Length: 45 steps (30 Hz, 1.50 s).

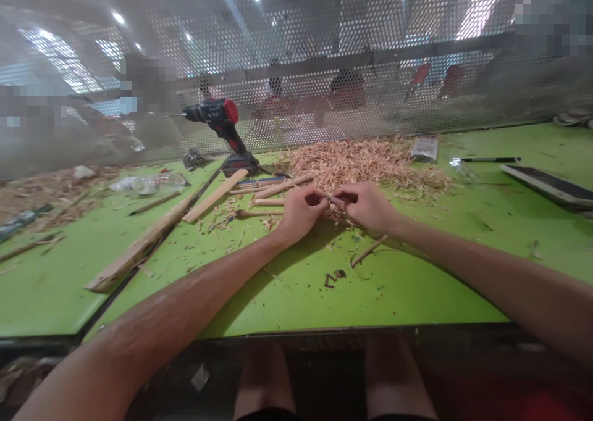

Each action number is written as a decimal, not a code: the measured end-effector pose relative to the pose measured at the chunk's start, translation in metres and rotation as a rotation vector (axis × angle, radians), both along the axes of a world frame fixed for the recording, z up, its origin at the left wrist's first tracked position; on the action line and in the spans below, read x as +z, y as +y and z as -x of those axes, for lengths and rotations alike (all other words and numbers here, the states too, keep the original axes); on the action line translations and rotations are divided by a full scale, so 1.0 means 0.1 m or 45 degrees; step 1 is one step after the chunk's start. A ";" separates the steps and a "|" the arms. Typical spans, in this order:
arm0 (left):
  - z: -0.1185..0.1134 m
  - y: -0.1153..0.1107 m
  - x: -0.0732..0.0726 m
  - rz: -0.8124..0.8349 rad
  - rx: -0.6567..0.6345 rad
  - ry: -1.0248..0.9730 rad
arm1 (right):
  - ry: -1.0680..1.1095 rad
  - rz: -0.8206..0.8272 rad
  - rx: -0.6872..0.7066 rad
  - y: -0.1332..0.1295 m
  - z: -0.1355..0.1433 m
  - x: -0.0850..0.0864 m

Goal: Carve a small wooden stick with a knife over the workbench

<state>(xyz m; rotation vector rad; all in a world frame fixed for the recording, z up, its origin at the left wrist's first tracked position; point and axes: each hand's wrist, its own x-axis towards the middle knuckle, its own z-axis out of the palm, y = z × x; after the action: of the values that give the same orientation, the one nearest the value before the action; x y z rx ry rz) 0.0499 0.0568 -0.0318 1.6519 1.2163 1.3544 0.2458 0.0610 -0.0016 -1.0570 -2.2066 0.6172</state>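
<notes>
Near the middle of the green table (287, 297), just in front of the shavings heap, the two hands meet; the fingers of the left hand (300, 211) are curled and pinch one end of a thin dark stick (337, 197), and the fingers of the right hand (365, 205) are closed around its other end, so the stick runs level between them, just above the surface; what the stick is made of is too small to tell. Behind the hands, toward the far edge, lies a broad pile of wood shavings (365, 162); left of the left hand lie several short wooden rods (278, 189) and a flat wooden slat (215, 195), and a longer plank (139, 248) slants toward the near left corner. A red and black cordless drill (222, 128) stands at the far edge against the perforated metal screen (324, 50); a crumpled clear plastic bottle (148, 183) lies left of it. Just near the right wrist a small stick (368, 251) rests on the table; toward the right edge lie a pen (491, 160) and a flat dark slab (546, 183); loose chips dot the surface.
</notes>
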 end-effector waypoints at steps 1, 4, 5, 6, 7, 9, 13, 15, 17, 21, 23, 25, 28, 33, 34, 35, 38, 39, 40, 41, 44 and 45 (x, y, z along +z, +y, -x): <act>0.00 0.00 0.00 0.006 -0.003 -0.004 | 0.000 -0.012 -0.002 0.00 0.00 0.00; 0.00 0.00 0.00 0.011 -0.021 -0.018 | 0.005 -0.024 -0.012 0.00 0.00 0.00; 0.00 -0.01 0.00 0.013 -0.030 -0.024 | 0.005 -0.013 -0.011 0.00 0.00 -0.01; 0.00 -0.01 0.00 0.015 -0.040 -0.027 | 0.005 -0.001 -0.008 0.00 0.00 -0.01; 0.00 -0.01 0.00 0.019 -0.049 -0.028 | 0.004 0.010 -0.003 0.00 0.00 -0.01; 0.01 0.00 -0.01 0.019 -0.058 -0.020 | 0.005 0.014 0.012 -0.01 0.00 -0.01; 0.02 0.00 -0.03 0.024 -0.058 -0.014 | 0.005 0.018 0.045 -0.03 0.01 0.01; 0.02 0.00 -0.01 0.037 -0.054 -0.018 | 0.001 0.029 0.039 -0.04 0.02 0.02; 0.01 -0.02 0.01 0.049 -0.041 -0.023 | -0.007 0.015 0.023 -0.05 0.03 0.02; 0.01 -0.05 0.06 0.067 -0.033 -0.022 | -0.012 -0.040 0.009 -0.05 0.05 0.00; 0.02 -0.05 0.07 0.058 -0.031 -0.011 | -0.014 -0.030 0.013 -0.05 0.05 -0.01; 0.03 -0.04 0.06 0.047 -0.031 -0.001 | -0.012 -0.020 0.013 -0.05 0.04 -0.02; 0.04 -0.01 0.02 0.047 -0.032 -0.016 | 0.016 -0.023 -0.001 -0.05 0.03 -0.01; 0.01 0.03 -0.02 0.073 -0.068 -0.086 | 0.020 0.003 -0.007 -0.03 0.02 -0.01; 0.01 0.04 -0.02 0.073 -0.088 -0.090 | 0.018 0.012 -0.006 -0.02 0.02 -0.01; 0.01 0.04 -0.03 0.067 -0.109 -0.083 | 0.014 0.019 -0.004 -0.02 0.01 -0.01; 0.03 0.06 -0.04 0.026 -0.146 -0.032 | 0.004 0.016 -0.026 0.00 0.01 -0.02; 0.03 0.07 -0.04 0.015 -0.146 -0.020 | -0.002 0.014 -0.037 0.01 0.01 -0.02; 0.03 0.07 -0.04 0.005 -0.138 -0.015 | -0.006 0.010 -0.046 0.01 0.00 -0.03; 0.03 0.07 -0.04 -0.003 -0.127 -0.015 | -0.010 0.006 -0.049 0.01 0.00 -0.03; 0.03 0.06 -0.04 -0.035 -0.097 0.003 | -0.014 -0.027 -0.041 0.01 0.00 -0.03; 0.02 0.05 -0.04 -0.048 -0.088 0.014 | -0.010 -0.038 -0.036 0.01 0.00 -0.03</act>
<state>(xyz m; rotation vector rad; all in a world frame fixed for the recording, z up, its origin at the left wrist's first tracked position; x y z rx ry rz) 0.0477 0.0617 -0.0359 1.7136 1.1360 1.3347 0.2459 0.0622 -0.0043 -1.0756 -2.1966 0.5673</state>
